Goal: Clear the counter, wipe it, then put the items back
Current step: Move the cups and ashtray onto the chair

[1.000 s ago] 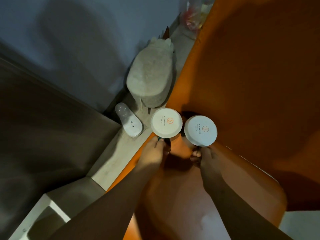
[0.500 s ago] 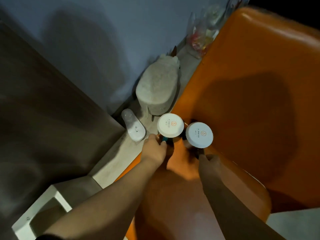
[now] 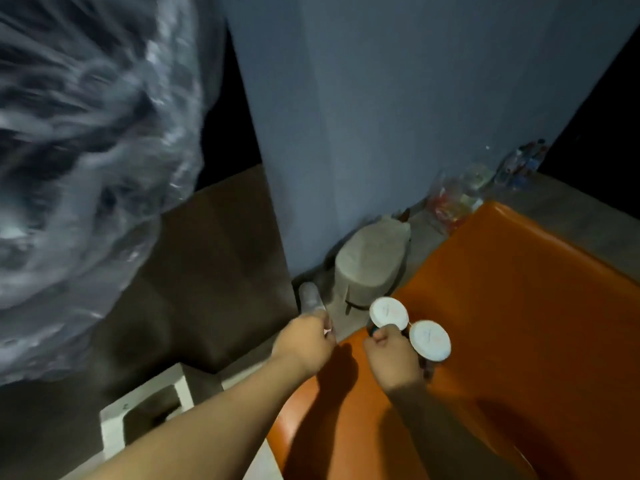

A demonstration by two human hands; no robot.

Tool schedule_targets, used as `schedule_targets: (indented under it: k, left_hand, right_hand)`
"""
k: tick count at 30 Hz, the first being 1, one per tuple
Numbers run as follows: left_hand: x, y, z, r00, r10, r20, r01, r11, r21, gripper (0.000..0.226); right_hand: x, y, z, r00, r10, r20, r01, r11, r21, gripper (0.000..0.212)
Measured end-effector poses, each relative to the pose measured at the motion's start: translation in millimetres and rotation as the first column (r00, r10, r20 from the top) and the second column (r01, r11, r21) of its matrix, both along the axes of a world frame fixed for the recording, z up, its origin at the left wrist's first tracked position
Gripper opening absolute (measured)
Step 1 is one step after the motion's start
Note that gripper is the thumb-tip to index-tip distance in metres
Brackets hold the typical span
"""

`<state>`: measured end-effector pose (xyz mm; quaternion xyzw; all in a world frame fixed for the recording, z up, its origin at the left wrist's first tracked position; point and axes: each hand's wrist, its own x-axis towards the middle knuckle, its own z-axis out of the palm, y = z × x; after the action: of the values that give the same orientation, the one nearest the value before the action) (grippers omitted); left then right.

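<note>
Both white-lidded jars (image 3: 388, 312) are sitting side by side on the orange seat (image 3: 519, 323) – the right hand (image 3: 393, 355) is curling around their near sides, grip closed on them. Left hand (image 3: 306, 342) is hovering just beside a slipper (image 3: 309, 296), fingers curled – can't tell if it's holding anything

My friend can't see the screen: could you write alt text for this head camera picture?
Seen from above, a person's right hand reaches to two white round lids over an orange seat, while the left hand hangs closed beside it. A grey plush toy sits by the blue wall; blurred clear plastic fills the left.
</note>
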<state>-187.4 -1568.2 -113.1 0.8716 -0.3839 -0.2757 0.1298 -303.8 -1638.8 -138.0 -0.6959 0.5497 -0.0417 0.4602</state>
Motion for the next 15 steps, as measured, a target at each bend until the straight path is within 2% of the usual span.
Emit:
schedule_targets:
  k: [7, 12, 15]
  left_hand:
    - [18, 133, 59, 0.975, 0.084, 0.206, -0.08, 0.996, -0.025, 0.023]
    - [17, 266, 82, 0.939, 0.199, 0.282, -0.188, 0.98, -0.066, 0.022]
    - [14, 362, 99, 0.891, 0.3, 0.34, -0.286, 0.954, -0.093, 0.021]
  right_hand:
    - [43, 103, 74, 0.942, 0.333, -0.028, -0.334, 0.933, -0.134, 0.006]
    - [59, 225, 100, 0.859, 0.511, -0.034, -0.505, 0.835, -0.219, 0.007]
    - [64, 312, 109, 0.769, 0.639, -0.032, -0.627, 0.744, -0.231, 0.009]
